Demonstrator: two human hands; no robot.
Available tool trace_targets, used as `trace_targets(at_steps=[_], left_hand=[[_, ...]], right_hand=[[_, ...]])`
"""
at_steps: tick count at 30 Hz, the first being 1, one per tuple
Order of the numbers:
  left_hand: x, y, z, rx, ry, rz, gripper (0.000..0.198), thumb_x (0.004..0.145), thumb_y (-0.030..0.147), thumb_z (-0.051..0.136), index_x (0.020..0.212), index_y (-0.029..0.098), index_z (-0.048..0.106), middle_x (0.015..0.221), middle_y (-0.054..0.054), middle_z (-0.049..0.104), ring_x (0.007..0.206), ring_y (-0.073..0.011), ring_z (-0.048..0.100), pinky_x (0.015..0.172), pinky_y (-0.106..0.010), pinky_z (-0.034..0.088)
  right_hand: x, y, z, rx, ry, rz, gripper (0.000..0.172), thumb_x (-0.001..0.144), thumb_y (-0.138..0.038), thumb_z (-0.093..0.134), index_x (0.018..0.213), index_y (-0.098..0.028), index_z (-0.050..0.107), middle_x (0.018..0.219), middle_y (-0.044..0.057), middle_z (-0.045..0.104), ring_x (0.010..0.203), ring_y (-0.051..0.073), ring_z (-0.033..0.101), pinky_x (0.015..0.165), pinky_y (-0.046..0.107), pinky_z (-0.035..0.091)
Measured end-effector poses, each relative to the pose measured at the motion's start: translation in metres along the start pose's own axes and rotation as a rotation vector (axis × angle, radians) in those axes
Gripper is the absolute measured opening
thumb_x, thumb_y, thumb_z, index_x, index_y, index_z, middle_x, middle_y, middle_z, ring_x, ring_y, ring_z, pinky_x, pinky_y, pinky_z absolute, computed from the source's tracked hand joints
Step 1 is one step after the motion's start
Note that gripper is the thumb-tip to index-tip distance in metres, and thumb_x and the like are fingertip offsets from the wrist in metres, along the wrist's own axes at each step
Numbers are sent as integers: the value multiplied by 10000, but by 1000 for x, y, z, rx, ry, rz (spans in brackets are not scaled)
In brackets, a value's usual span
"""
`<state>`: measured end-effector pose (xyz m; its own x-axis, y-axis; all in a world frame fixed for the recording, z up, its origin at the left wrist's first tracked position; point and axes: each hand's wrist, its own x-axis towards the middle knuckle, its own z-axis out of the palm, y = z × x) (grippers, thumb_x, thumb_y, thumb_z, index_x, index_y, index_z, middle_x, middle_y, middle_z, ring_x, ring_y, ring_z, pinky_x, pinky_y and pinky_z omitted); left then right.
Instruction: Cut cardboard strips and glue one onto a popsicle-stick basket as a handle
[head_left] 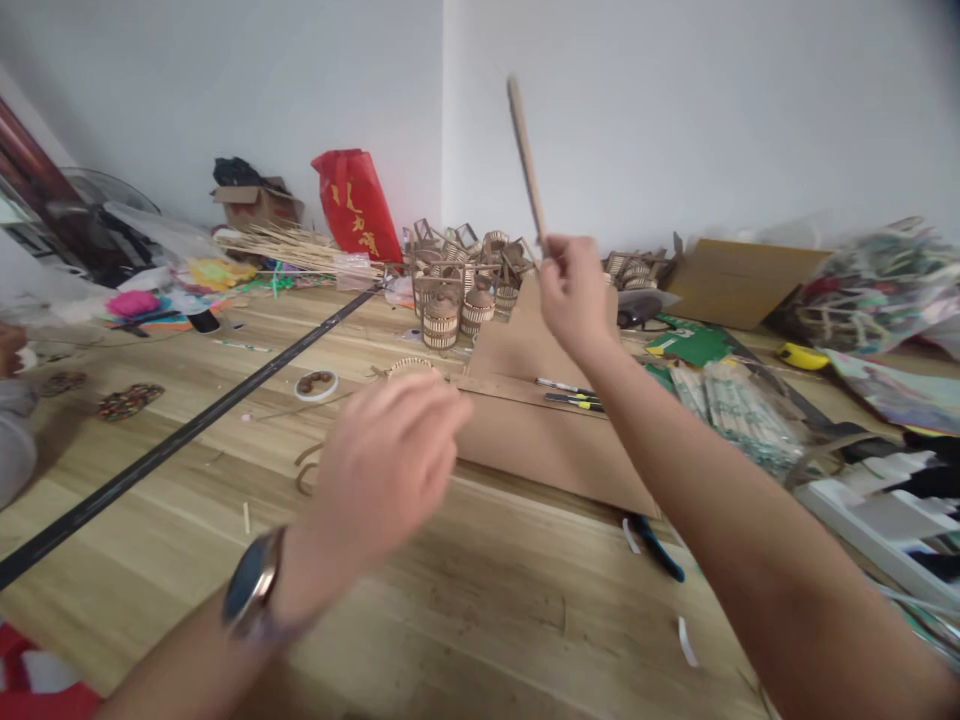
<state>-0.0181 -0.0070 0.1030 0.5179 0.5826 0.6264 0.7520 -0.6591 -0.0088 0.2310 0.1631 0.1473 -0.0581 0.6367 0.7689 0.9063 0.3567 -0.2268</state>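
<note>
My right hand [574, 295] is raised above the table and closed round the lower end of a thin bamboo strip [525, 155], which points up with a slight lean to the left. My left hand [382, 460], with a watch [255, 580] on its wrist, is over the table at the left edge of the cardboard. Motion blurs its bent fingers, and what they hold, if anything, does not show. Just behind it peeks the slatted rim of a small round bamboo piece [410, 367]. Under my right forearm, pens or cutters [574, 402] lie on the cardboard sheet [547, 450].
Several small bamboo baskets [440, 322] stand at the back by the wall. A ring with brown beads [316, 386] lies left of my left hand. Dark-handled pliers [660, 550] are at the cardboard's front edge. A person's sleeve [15, 450] shows at far left.
</note>
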Motion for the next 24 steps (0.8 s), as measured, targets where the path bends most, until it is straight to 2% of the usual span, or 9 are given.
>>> trace_targets(at_steps=[1,3,4,6,9,12,16,21,24], left_hand=[[10,-16,14,38,-16,-97,332,950,167,431,1204,180,645,1193,-78,689,1151,-263,593,1040,-470,453],[24,-48,47,127,-122,-282,309,945,251,507,1204,164,650,1198,-123,679,1128,-295,574,973,-455,461],[28,-62,64,168,-195,-341,319,941,320,544,1200,170,655,1197,-137,675,1129,-312,558,949,-454,456],[31,-82,92,175,-232,-362,309,924,379,586,1147,189,682,1135,-132,700,1092,-318,555,917,-449,443],[27,-91,112,175,-246,-358,170,908,326,605,911,200,718,1023,-110,728,1063,-316,546,913,-464,415],[23,-81,107,162,-225,-318,170,918,288,589,834,197,706,979,-116,724,1103,-334,519,937,-499,387],[26,-42,103,86,-214,-154,152,944,279,583,905,201,707,1033,-98,716,1223,-336,466,1031,-531,337],[34,21,133,-27,-261,61,154,954,284,605,942,174,711,1036,-81,721,1248,-290,500,1127,-493,303],[35,26,142,-58,-244,77,340,928,398,654,1189,181,657,1295,-73,647,1312,-258,457,1145,-417,317]], right_hand=[[-1,-4,-16,59,112,-31,315,976,-154,329,1215,-171,533,1103,114,564,1083,240,553,942,449,465],[-14,-13,-44,85,175,-78,260,945,-154,385,1131,-184,565,1011,85,563,997,228,580,889,417,480],[-27,-17,-56,75,155,-89,232,933,-161,407,1087,-191,578,966,75,566,963,227,586,851,397,490],[-62,-23,-74,46,48,-109,193,899,-179,458,1025,-209,600,843,56,553,896,238,585,754,362,500],[-131,-25,-94,20,-136,-127,207,913,-214,445,1039,-211,609,861,71,566,849,237,593,737,365,509],[-201,-16,-114,9,-277,-70,260,938,-244,418,1123,-231,601,1001,95,621,902,231,633,795,367,524],[-265,-1,-141,-57,-263,111,253,955,-309,430,1136,-255,598,1006,85,625,882,225,659,769,349,536],[-289,-2,-150,-130,-180,241,250,948,-337,418,1099,-261,603,932,86,620,812,230,667,707,356,555],[-303,-15,-145,-47,-234,235,262,958,-345,424,1128,-275,611,946,84,654,820,229,695,699,345,580]])
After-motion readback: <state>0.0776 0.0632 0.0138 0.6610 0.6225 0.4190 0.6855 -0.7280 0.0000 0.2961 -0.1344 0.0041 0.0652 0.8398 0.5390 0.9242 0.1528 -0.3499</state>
